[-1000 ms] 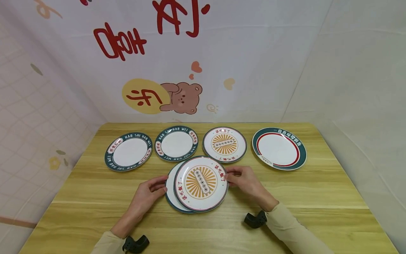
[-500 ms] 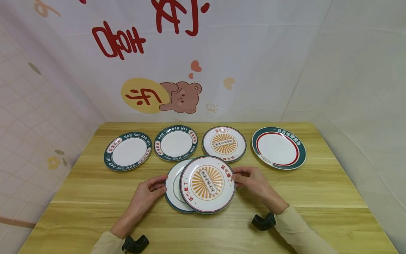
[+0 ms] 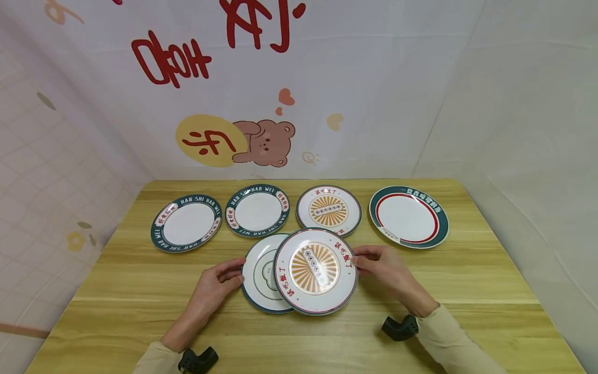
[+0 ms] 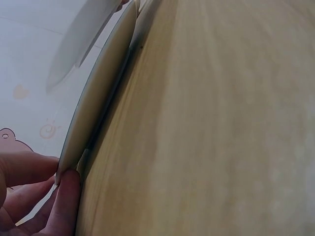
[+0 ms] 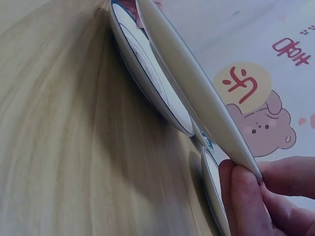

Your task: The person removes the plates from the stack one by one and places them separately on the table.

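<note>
My left hand pinches the left rim of a white plate with thin ring lines, a central emblem and a teal edge. In the left wrist view its fingers grip the edge of that plate, low over the wood. My right hand holds the right rim of a second plate, which has an orange sunburst and red characters. This plate overlaps the right part of the ringed one and hides it. From the right wrist, the sunburst plate appears tilted above the ringed plate.
Along the back of the wooden table lie two teal-rimmed plates, another sunburst plate and a larger teal plate with a red ring. A printed cloth wall rises behind them.
My right hand has drawn the sunburst plate to the right, uncovering more of the ringed plate with its lines and emblem. The left hand has stayed nearly still on its rim.
</note>
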`<action>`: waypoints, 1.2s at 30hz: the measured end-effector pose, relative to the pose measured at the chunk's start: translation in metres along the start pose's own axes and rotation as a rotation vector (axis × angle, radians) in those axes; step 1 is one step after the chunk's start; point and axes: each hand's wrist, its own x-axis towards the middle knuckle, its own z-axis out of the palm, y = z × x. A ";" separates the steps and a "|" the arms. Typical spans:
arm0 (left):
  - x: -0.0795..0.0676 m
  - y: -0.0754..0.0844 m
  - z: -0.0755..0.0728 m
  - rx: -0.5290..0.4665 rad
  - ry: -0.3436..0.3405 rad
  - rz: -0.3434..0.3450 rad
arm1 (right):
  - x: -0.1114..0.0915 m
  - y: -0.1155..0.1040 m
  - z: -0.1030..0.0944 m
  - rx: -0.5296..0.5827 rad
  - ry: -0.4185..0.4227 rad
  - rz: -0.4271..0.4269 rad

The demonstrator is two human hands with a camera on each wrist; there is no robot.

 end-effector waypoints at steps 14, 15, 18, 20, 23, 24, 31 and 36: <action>0.003 -0.001 0.002 0.041 0.008 -0.011 | -0.016 0.005 -0.024 0.042 0.041 0.004; 0.003 -0.001 0.002 0.043 0.008 -0.013 | -0.017 0.006 -0.026 0.041 0.044 0.003; 0.003 -0.001 0.002 0.046 0.008 -0.015 | -0.020 0.009 -0.032 0.043 0.050 0.011; 0.003 -0.001 0.002 0.044 0.008 -0.018 | -0.022 0.012 -0.036 0.039 0.054 0.019; 0.003 -0.001 0.001 0.046 0.009 -0.019 | -0.025 0.014 -0.042 0.041 0.063 0.036; 0.002 -0.001 0.001 0.046 0.010 -0.020 | -0.026 0.015 -0.043 0.039 0.063 0.037; 0.002 -0.002 0.001 0.042 0.007 -0.015 | -0.033 0.017 -0.055 0.037 0.073 0.036; 0.002 -0.002 0.000 0.036 0.006 -0.018 | -0.037 0.020 -0.064 0.030 0.077 0.038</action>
